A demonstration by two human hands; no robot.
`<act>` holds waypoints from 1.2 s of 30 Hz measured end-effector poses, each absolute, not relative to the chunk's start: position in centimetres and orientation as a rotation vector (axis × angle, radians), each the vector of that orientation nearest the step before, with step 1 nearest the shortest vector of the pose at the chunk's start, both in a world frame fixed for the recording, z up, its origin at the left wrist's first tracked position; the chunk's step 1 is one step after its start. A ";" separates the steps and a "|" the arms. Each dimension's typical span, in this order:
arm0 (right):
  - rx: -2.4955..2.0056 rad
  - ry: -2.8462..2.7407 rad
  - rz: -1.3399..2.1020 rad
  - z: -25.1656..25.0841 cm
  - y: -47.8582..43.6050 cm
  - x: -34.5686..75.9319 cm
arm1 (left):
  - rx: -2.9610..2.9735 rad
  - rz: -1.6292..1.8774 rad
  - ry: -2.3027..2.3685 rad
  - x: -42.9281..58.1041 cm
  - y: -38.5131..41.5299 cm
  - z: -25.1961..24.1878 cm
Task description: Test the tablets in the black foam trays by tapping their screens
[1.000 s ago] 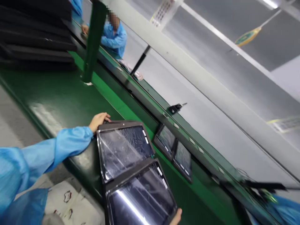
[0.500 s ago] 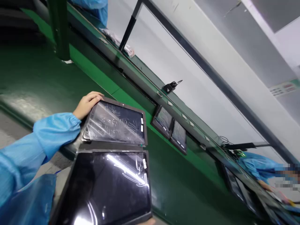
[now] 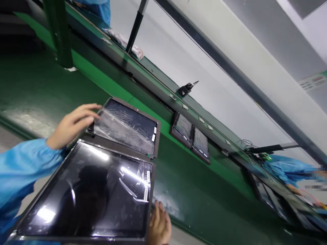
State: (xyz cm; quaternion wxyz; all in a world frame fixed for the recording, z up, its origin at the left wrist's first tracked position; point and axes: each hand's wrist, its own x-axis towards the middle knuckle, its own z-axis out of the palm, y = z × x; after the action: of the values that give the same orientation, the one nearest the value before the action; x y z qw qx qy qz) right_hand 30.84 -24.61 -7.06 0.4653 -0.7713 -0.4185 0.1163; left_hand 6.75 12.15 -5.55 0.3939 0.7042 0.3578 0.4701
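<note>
A dark tray [image 3: 102,140] holds two flat screens with black faces, side by side. The farther screen [image 3: 127,127] is covered by wrinkled clear film with white labels at its right side. Closer to me, the larger-looking near screen [image 3: 102,194] reflects bright lights and bears similar labels. My left hand [image 3: 73,126] is open, fingers stretched out at the left edge of the farther screen; whether the fingertips touch the film I cannot tell. My right hand [image 3: 160,224] grips the tray's right edge beside the near screen, its fingers partly hidden by the edge.
Another tray with two screens [image 3: 191,134] lies farther along the green bench [image 3: 194,194]. A black adapter [image 3: 185,89] sits on the ledge. A green post [image 3: 57,34] rises at left. Co-workers in blue sleeves [image 3: 288,166] stand at right and top left; more screens [image 3: 268,197] lie at right.
My left hand has let go of the tray's far corner and drawn back left. The near screen shows farther left and higher, and my right hand has come into fuller view.
</note>
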 end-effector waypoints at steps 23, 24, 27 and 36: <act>-1.651 -0.994 0.242 -4.4 -14.3 30.6 | 2.110 0.890 0.882 3.5 6.7 -6.7; -1.678 -0.995 0.237 -4.3 -14.4 30.7 | 2.052 0.920 0.900 3.4 6.4 -6.9; -1.794 -1.085 0.235 -3.4 -14.0 31.0 | 1.903 1.046 0.986 2.6 5.0 -7.2; -1.835 -1.983 0.255 0.9 -3.5 33.7 | 2.100 0.981 0.955 -0.1 0.2 -4.8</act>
State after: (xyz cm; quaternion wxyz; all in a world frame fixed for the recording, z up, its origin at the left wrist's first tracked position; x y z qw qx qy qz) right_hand 33.74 -3.54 0.94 0.2122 -0.6606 -0.7142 0.0920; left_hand -0.14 0.25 -4.80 0.3119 0.7959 0.3620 0.3717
